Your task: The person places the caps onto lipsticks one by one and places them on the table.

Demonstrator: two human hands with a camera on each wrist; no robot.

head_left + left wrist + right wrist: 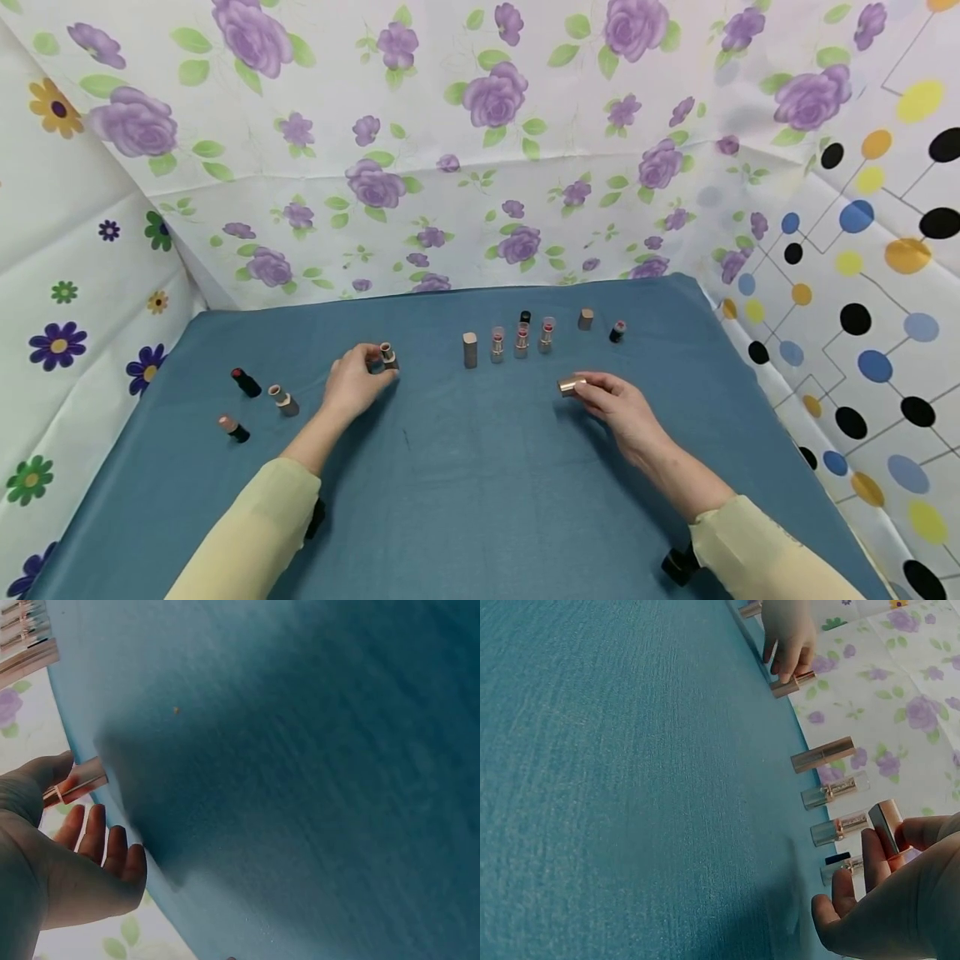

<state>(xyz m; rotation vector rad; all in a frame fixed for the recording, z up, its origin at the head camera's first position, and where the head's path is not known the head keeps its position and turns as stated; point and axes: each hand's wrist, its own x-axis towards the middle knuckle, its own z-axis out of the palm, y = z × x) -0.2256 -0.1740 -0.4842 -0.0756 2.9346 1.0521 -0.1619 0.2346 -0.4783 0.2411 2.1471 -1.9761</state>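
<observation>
My left hand [354,385] pinches an uncapped lipstick [388,357] between thumb and fingers. It stands upright on the blue cloth, brown at the base with a gold collar on top. In the left wrist view the thumb lies along the tube [82,781], with the other fingers loosely bent below it. Over on the right, my right hand [618,410] holds a short, shiny brown-gold lipstick cap [570,387] above the cloth, its end pointing left. That cap [886,823] sits between thumb and fingertips in the right wrist view.
A closed brown lipstick [470,350] stands mid-table beside several clear-cased lipsticks [521,342]. Behind are a small black piece [525,317], a brown cap [586,318] and a small black lipstick [617,332]. At left are a red lipstick [246,382], a nude one [234,428] and another uncapped tube [283,401].
</observation>
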